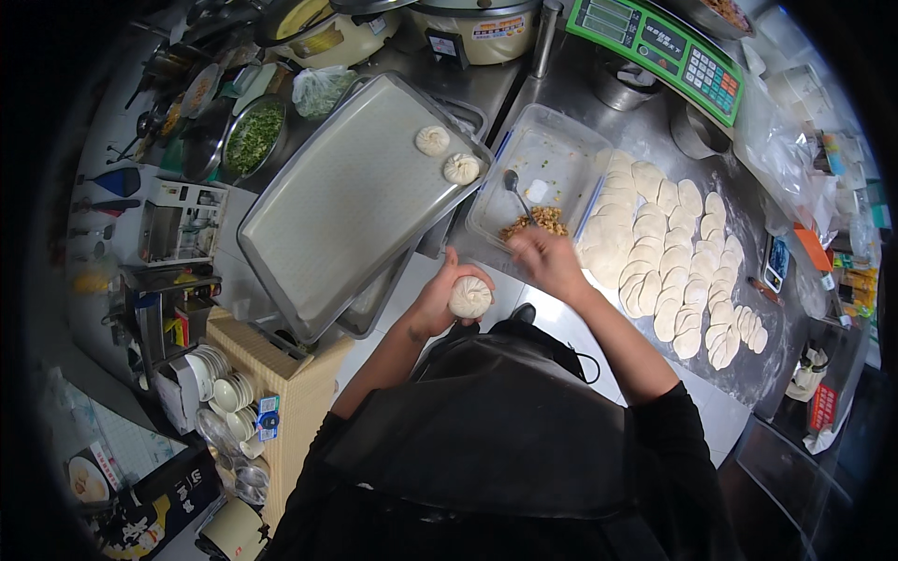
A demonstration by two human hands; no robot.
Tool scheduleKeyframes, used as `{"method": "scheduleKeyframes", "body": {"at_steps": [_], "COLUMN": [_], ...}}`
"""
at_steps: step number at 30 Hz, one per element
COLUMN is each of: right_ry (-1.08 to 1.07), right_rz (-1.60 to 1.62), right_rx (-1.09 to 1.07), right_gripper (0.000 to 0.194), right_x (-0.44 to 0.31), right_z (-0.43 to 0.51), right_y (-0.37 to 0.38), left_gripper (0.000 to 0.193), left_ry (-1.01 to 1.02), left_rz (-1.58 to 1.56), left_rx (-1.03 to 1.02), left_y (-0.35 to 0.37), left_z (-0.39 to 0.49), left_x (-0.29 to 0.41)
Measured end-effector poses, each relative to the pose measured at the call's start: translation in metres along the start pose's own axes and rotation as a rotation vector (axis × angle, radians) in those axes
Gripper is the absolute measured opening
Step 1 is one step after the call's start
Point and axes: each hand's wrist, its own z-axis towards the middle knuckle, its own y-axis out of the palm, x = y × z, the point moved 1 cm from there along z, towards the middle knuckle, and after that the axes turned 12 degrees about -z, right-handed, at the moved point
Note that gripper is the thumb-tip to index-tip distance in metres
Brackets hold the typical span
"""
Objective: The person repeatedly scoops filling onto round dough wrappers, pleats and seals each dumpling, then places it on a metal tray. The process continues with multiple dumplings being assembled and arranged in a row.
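My left hand cups a pleated dough bun in front of my apron. Blurred by motion, my right hand hovers at the near edge of a clear plastic container; its fingers look curled, and whether they hold anything is unclear. Inside the container, a spoon leans in a small heap of chopped filling. Two more pleated buns sit at the far right end of a large metal tray. Overlapping rows of flat dough wrappers lie right of the container.
A green digital scale and metal cups stand behind the wrappers. Rice cookers line the back. Left of the tray is a bowl of chopped greens. Stacked bowls are at lower left; a phone lies far right.
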Motion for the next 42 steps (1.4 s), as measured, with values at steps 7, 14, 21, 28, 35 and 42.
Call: {"method": "scheduleKeyframes", "body": {"at_steps": [7,14,21,28,35,42], "right_ry": [0.483,0.370,0.273,0.302,0.381,0.607], "right_rz": [0.493,-0.178,-0.741,-0.824,-0.879,0.079], "right_rx": [0.287,0.281,0.392,0.397,0.376,0.219], "right_gripper": [0.021,0.031,0.027,0.019,0.017,0.014], "right_x": [0.078,0.115,0.161,0.165,0.175,0.135], "right_z": [0.058,0.113,0.167,0.194,0.207,0.196], "right_y": [-0.052,-0.048,-0.029,-0.028,-0.026,-0.032], "left_gripper": [0.084,0.080,0.079,0.079,0.078,0.077], "left_ry": [0.045,0.034,0.034,0.040,0.087,0.168], "left_rz": [-0.158,-0.185,-0.241,-0.245,-0.254,-0.306], "left_rx": [0.059,0.086,0.053,0.053,0.043,0.057], "left_y": [-0.024,-0.042,-0.050,-0.058,-0.062,-0.055], "left_z": [-0.010,-0.011,-0.012,-0.014,-0.015,-0.006], "left_x": [0.006,0.017,0.024,0.030,0.038,0.054]}}
